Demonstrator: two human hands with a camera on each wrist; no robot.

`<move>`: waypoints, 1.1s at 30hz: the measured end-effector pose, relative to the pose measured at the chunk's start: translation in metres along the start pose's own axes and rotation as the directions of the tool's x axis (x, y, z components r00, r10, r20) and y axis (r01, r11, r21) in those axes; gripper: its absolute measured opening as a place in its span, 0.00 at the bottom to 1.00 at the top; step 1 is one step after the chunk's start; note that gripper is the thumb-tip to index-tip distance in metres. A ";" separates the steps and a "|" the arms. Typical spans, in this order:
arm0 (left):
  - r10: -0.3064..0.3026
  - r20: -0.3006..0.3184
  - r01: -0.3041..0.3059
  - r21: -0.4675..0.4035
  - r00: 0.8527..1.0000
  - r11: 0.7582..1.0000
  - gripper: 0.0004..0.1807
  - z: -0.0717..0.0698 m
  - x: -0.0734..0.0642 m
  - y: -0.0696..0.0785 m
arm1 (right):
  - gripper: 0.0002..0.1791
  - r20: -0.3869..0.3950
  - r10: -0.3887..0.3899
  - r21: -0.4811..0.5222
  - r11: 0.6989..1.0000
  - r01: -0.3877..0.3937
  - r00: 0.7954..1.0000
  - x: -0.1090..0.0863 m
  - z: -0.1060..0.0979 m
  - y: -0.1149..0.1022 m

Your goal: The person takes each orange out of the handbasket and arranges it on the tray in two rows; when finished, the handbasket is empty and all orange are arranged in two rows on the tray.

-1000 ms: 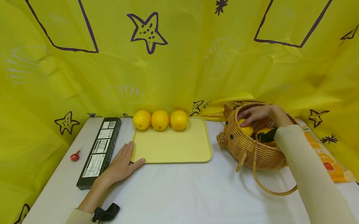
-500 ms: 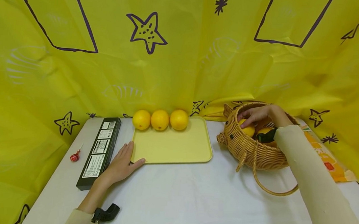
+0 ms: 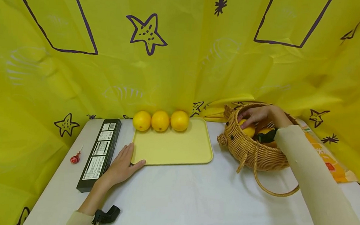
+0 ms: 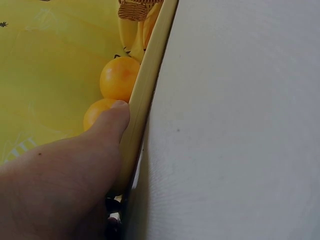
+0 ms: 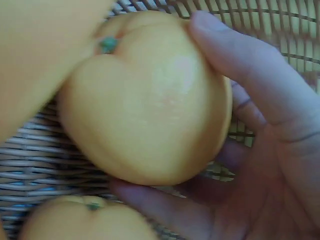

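My left hand [image 3: 121,165] rests at the near left corner of a pale yellow tray [image 3: 178,153]. Its fingers lie along the left side and the thumb touches the front rim. Three oranges [image 3: 160,121] stand in a row at the tray's back left. Inside a pig-shaped wicker basket [image 3: 242,146], my right hand [image 3: 257,115] grips a smooth yellow-orange lobed fruit [image 5: 150,105] with a short green stem. The right wrist view shows thumb and fingers curled round it. Another such fruit [image 5: 87,222] lies below it, and a blurred yellow-orange surface [image 5: 40,55] fills the upper left.
A long dark box [image 3: 99,154] with white labels lies left of the tray. Beside it is a red lollipop [image 3: 75,158]. An orange package [image 3: 330,157] lies behind the right forearm. The basket's handle [image 3: 273,192] hangs forward onto the white table [image 3: 181,204].
Almost nothing differs. The fruit under my right fingers shifts very slightly inside the basket. My left hand stays at the tray's corner.
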State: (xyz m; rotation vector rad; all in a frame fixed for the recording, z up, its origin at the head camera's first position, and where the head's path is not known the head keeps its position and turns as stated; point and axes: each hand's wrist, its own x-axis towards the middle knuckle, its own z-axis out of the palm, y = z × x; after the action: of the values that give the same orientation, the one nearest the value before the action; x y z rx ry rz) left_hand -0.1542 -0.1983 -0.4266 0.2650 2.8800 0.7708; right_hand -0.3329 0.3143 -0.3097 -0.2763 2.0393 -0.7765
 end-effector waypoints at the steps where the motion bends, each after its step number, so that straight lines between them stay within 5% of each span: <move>1: -0.001 0.003 0.001 0.002 1.000 1.000 0.54 0.000 0.000 0.000 | 0.25 -0.011 -0.004 -0.010 1.000 0.004 1.000 -0.001 0.000 -0.001; 7: -0.003 0.000 0.003 -0.009 1.000 1.000 0.54 0.001 0.001 0.000 | 0.25 -0.024 -0.064 -0.083 0.995 0.062 0.998 -0.012 -0.005 -0.009; 14: -0.001 0.002 0.001 -0.014 1.000 1.000 0.54 0.006 0.002 -0.003 | 0.16 0.032 -0.056 -0.008 0.998 0.056 0.998 -0.039 -0.007 -0.011; 18: 0.002 -0.001 -0.002 -0.004 1.000 1.000 0.54 0.004 0.003 -0.005 | 0.11 0.063 -0.164 0.056 0.985 0.161 0.984 -0.059 -0.009 -0.007; 20: 0.005 -0.001 -0.005 0.002 1.000 1.000 0.54 0.002 0.004 -0.005 | 0.10 0.063 -0.274 0.110 0.958 0.266 0.960 -0.067 -0.009 -0.003; 23: 0.009 -0.001 -0.009 0.003 1.000 1.000 0.54 -0.001 0.003 -0.005 | 0.13 0.037 -0.448 0.205 0.878 0.432 0.893 -0.078 -0.006 -0.001; 25: 0.012 -0.009 -0.012 0.005 1.000 1.000 0.54 -0.003 0.003 -0.006 | 0.13 0.024 -0.561 0.255 0.804 0.538 0.827 -0.081 -0.001 -0.004; 33: 0.020 -0.010 -0.020 -0.002 1.000 1.000 0.53 0.004 0.006 -0.003 | 0.13 0.028 -0.853 0.307 0.504 0.808 0.521 -0.072 0.068 -0.040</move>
State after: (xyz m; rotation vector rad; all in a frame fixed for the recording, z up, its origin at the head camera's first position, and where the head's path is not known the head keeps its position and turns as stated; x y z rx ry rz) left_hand -0.1599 -0.1978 -0.4316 0.2906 2.8900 0.7803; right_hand -0.2406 0.2886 -0.2624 -1.2139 1.5146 -1.5355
